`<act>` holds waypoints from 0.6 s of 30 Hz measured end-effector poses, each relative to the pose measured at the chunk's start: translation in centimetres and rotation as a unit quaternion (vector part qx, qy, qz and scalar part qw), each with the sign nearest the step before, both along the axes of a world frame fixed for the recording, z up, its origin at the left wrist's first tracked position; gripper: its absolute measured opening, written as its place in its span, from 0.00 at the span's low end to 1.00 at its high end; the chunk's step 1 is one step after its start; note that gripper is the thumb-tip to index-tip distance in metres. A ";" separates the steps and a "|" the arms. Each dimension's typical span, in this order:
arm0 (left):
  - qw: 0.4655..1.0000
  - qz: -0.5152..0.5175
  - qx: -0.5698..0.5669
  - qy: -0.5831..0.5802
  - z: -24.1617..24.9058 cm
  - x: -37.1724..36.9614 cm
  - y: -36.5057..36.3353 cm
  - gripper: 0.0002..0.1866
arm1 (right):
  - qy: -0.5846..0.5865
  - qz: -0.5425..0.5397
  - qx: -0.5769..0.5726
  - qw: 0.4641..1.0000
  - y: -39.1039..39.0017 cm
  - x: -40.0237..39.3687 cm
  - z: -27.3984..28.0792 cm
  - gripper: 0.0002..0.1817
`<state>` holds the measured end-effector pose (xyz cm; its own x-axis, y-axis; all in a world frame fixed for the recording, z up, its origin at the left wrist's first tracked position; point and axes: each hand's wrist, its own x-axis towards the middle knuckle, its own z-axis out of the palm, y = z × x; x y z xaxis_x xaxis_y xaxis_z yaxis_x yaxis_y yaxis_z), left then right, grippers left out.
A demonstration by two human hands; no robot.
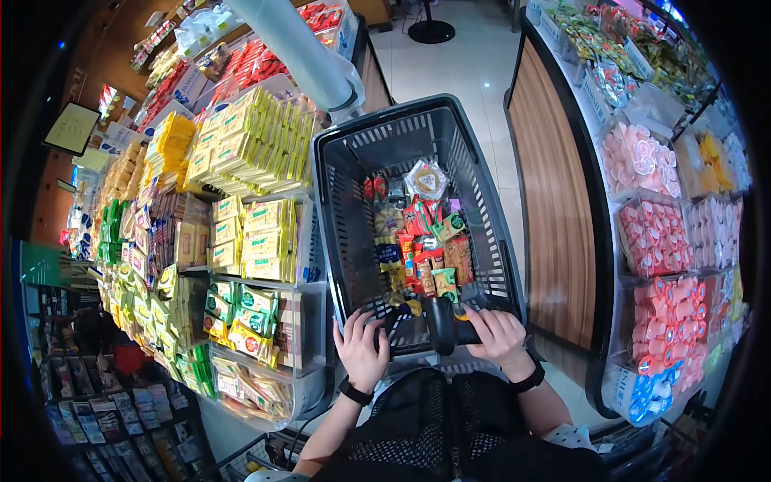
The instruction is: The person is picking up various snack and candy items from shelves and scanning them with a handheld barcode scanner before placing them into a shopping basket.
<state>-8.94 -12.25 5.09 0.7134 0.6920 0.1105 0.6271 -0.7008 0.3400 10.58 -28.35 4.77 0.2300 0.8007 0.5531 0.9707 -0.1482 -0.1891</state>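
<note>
A dark grey shopping basket (333,241) holds red, green and yellow snack packets (426,261) and a round clear-packed item (426,179). My left hand (361,349) rests on the near left rim with its fingers spread, holding nothing. At the near right rim, my right hand (495,337) has its fingers wrapped over the edge beside the black basket handle (440,325). Its palm side is hidden.
Snack bins with yellow packets (269,241) stand close on the left. A wood-panelled counter (554,185) with bins of pink cups (666,321) lines the right. Between them a tiled aisle (474,72) leads to a round black stand base (432,31).
</note>
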 end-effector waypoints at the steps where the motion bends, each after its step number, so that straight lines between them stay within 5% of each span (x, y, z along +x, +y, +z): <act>1: 1.000 0.000 0.000 0.001 0.3 0.0 0.0 0.08 | 0.033 -0.045 0.008 0.998 0.6 -0.2 0.0 0.25; 5: 0.973 -0.137 0.025 0.182 1.9 -0.5 1.4 0.27 | 0.038 -0.077 0.010 0.996 0.9 -0.3 0.2 0.25; 7: 0.905 -0.213 -0.174 0.325 7.0 2.7 5.2 0.29 | 0.037 -0.088 0.014 0.995 1.0 -0.4 0.2 0.25; 11: 0.912 -0.289 0.014 0.290 5.6 6.9 6.7 0.26 | 0.025 -0.100 0.017 0.995 0.7 -0.2 0.2 0.26; 15: 0.821 -0.424 0.201 0.327 -2.6 12.0 4.2 0.16 | -0.003 -0.093 0.016 0.996 0.2 0.4 -0.7 0.28; 18: 0.725 -0.521 0.394 0.218 -18.0 13.8 1.8 0.17 | -0.010 -0.091 0.000 0.996 0.0 0.7 -0.9 0.28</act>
